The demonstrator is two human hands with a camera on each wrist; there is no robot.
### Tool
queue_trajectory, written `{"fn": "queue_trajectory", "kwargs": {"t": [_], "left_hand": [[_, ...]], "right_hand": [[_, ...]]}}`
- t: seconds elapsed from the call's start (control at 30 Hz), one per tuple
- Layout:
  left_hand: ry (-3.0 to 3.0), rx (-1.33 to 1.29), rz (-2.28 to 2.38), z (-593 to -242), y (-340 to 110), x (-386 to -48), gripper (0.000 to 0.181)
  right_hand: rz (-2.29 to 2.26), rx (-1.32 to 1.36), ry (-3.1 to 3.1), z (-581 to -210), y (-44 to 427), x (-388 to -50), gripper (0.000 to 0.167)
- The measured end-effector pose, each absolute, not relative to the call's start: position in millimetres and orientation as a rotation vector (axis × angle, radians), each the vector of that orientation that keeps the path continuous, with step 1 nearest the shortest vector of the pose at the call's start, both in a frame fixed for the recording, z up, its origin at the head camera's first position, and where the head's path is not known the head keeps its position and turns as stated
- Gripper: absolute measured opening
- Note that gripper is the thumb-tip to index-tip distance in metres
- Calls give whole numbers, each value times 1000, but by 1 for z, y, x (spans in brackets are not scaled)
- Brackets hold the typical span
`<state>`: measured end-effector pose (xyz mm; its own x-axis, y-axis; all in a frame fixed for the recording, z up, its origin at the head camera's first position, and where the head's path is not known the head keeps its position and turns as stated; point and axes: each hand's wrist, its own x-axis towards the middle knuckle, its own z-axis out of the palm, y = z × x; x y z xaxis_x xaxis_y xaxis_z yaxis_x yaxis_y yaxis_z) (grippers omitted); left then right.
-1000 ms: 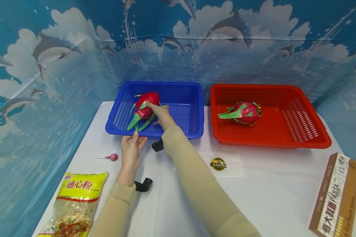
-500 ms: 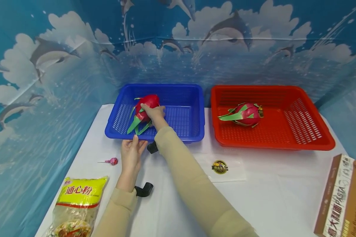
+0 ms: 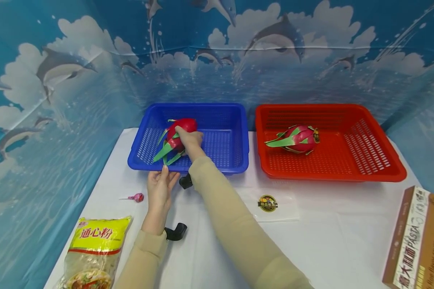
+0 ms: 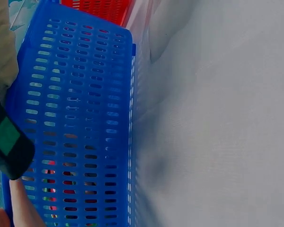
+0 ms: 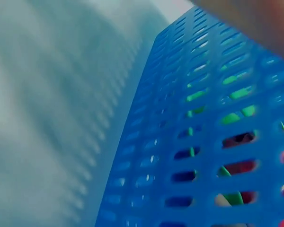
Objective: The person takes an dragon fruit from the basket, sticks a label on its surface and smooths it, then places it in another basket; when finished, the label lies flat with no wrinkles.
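Note:
In the head view, a red dragon fruit (image 3: 185, 125) with long green leaves lies in the left part of the blue basket (image 3: 220, 160). My right hand (image 3: 191, 141) reaches over the front rim and grips this fruit from its right side, the thumb on top; the other fingers are partly hidden. At the front rim my left hand (image 3: 160, 188) pinches the basket, its thumb on the edge and its fingers below. The left wrist view shows the perforated basket wall (image 4: 75, 109). Through slots in the basket wall (image 5: 180, 132), the right wrist view gives glimpses of red and green.
To the right stands a red basket (image 3: 361, 176) with another dragon fruit (image 3: 301, 139). A lollipop (image 3: 139, 197) and a pasta bag (image 3: 97, 245) lie on the left. A clear bag with a round label (image 3: 267, 203) lies mid-table; a pasta box (image 3: 416, 241) sits far right.
My right hand has shifted slightly left and farther over the dragon fruit. The left hand stays at the basket rim. The head view has tilted up a little.

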<state>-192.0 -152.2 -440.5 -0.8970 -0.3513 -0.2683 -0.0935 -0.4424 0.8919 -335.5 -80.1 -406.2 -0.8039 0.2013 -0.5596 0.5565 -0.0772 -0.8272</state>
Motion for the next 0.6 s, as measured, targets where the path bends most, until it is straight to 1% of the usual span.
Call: {"fn": "queue_trajectory", "kwargs": {"t": [0.13, 0.2, 0.33, 0.43, 0.6], "left_hand": [[-1592, 634, -2453, -442, -152, -192, 40], [-1592, 630, -2454, -442, -151, -192, 39], [-1560, 627, -2452, -441, -149, -194, 24], [-1558, 642, -2445, -440, -149, -194, 14], [-1562, 647, -2453, -436, -150, -194, 11]], "right_hand": [[-2034, 860, 1893, -404, -77, -332, 96], [-2062, 849, 1893, -401, -72, -330, 96], [-2105, 788, 1906, -392, -61, -325, 93], [-2130, 692, 1922, -382, -49, -318, 89], [-2200, 448, 1909, -363, -25, -303, 88]]}}
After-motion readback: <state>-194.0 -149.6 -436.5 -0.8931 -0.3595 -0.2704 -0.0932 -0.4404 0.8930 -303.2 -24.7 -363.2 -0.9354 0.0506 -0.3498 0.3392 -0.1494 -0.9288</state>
